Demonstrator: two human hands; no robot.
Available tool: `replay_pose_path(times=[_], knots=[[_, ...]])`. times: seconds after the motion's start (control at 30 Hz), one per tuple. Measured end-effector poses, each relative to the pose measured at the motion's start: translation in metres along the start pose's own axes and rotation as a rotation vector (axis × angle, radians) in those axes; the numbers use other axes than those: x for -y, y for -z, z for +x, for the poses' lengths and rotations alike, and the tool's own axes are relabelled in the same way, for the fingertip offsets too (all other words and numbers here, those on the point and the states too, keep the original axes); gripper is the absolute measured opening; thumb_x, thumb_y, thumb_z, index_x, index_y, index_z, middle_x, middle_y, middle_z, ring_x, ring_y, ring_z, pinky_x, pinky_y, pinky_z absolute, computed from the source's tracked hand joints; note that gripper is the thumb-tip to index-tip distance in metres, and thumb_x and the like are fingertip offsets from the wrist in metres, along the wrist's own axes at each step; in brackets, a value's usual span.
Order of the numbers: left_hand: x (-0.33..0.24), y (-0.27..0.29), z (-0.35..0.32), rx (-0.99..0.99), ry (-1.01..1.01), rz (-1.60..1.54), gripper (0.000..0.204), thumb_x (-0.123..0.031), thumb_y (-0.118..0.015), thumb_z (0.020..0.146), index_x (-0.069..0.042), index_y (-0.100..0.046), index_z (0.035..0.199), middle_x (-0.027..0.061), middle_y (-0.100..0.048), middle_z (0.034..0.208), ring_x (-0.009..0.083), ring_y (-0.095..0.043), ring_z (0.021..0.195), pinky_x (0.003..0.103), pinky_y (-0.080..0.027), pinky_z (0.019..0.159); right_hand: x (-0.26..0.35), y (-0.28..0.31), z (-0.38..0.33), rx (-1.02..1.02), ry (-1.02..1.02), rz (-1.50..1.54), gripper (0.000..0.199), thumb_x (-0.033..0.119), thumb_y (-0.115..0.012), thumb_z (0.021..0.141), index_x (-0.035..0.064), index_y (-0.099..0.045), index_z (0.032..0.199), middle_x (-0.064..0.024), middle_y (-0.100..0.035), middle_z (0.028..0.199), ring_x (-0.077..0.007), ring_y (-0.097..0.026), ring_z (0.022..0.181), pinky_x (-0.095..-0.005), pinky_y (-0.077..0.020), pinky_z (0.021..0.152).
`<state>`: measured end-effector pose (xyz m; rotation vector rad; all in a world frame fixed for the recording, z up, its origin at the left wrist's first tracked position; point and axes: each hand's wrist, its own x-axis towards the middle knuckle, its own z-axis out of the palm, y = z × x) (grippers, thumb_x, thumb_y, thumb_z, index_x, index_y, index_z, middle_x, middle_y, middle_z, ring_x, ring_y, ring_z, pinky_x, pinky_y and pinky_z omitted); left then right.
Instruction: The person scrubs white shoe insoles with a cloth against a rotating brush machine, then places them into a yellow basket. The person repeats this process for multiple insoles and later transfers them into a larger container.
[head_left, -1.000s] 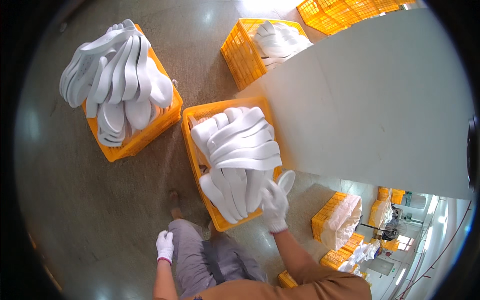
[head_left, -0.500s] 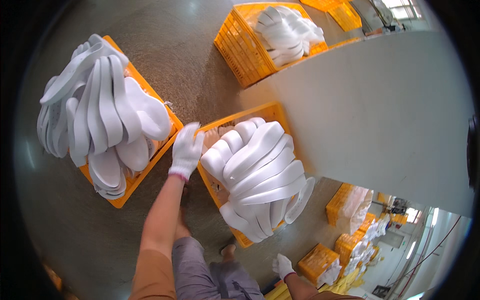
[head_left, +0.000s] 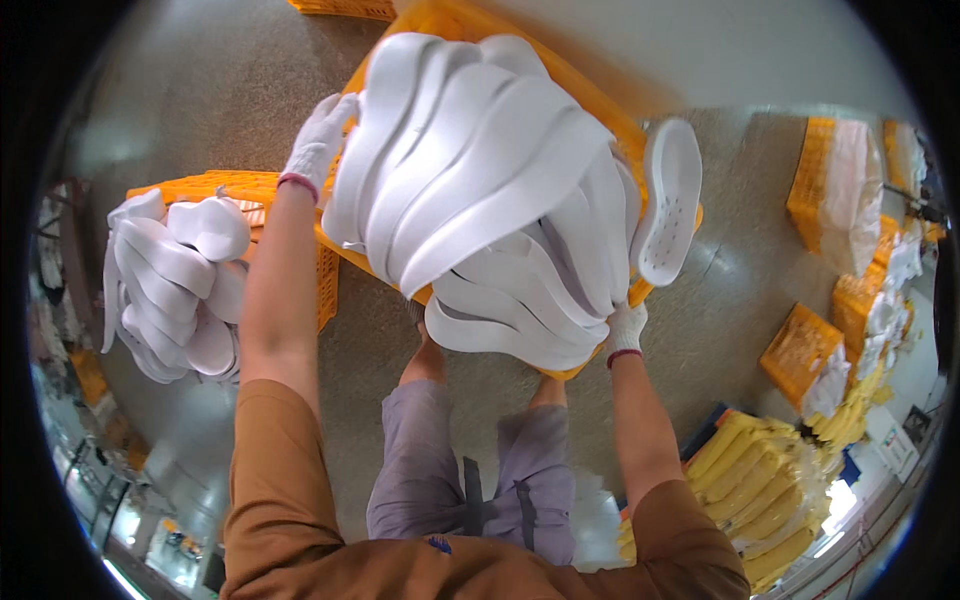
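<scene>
An orange plastic crate (head_left: 590, 100) heaped with several white shoe soles (head_left: 480, 180) is lifted off the floor in front of me. My left hand (head_left: 318, 140), in a white glove, grips the crate's left rim. My right hand (head_left: 626, 328), also gloved, grips its lower right corner beneath the overhanging soles. One perforated white sole (head_left: 668, 200) sticks out at the right edge of the heap. My legs and feet stand on the grey floor below the crate.
A second orange crate (head_left: 215, 190) piled with white soles (head_left: 180, 290) stands on the floor at left. More orange crates (head_left: 815, 170) with white parts stand at right. Stacks of yellow pieces (head_left: 765, 480) lie at lower right.
My left hand went from reaching for the crate's rim to gripping it. My right hand came up from my side and took the other edge. The crate has risen toward me.
</scene>
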<state>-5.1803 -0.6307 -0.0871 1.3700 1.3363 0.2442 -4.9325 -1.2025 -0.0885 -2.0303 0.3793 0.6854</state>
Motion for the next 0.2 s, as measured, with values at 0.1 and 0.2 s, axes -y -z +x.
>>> replay_pose_path(times=[0.1, 0.2], knots=[[0.021, 0.002, -0.004, -0.004, -0.015, -0.084, 0.056, -0.040, -0.066, 0.104, 0.003, -0.061, 0.139, 0.0120, -0.069, 0.132, 0.0200, -0.063, 0.119, 0.034, -0.051, 0.103, -0.016, 0.017, 0.013, -0.001, -0.097, 0.022, 0.028, 0.025, -0.067, 0.104, -0.0001, -0.069, 0.117, -0.0064, -0.073, 0.098, -0.0187, -0.071, 0.089, -0.0354, -0.0554, 0.075], [0.052, -0.009, -0.005, -0.030, 0.051, 0.144, 0.055, -0.041, -0.066, 0.104, 0.003, -0.062, 0.138, 0.0105, -0.071, 0.126, 0.0186, -0.066, 0.111, 0.032, -0.053, 0.098, -0.045, 0.021, 0.035, -0.116, 0.064, -0.246, 0.034, 0.032, -0.069, 0.103, 0.0042, -0.072, 0.122, -0.0095, -0.077, 0.104, -0.0203, -0.073, 0.093, -0.0348, -0.0554, 0.080]])
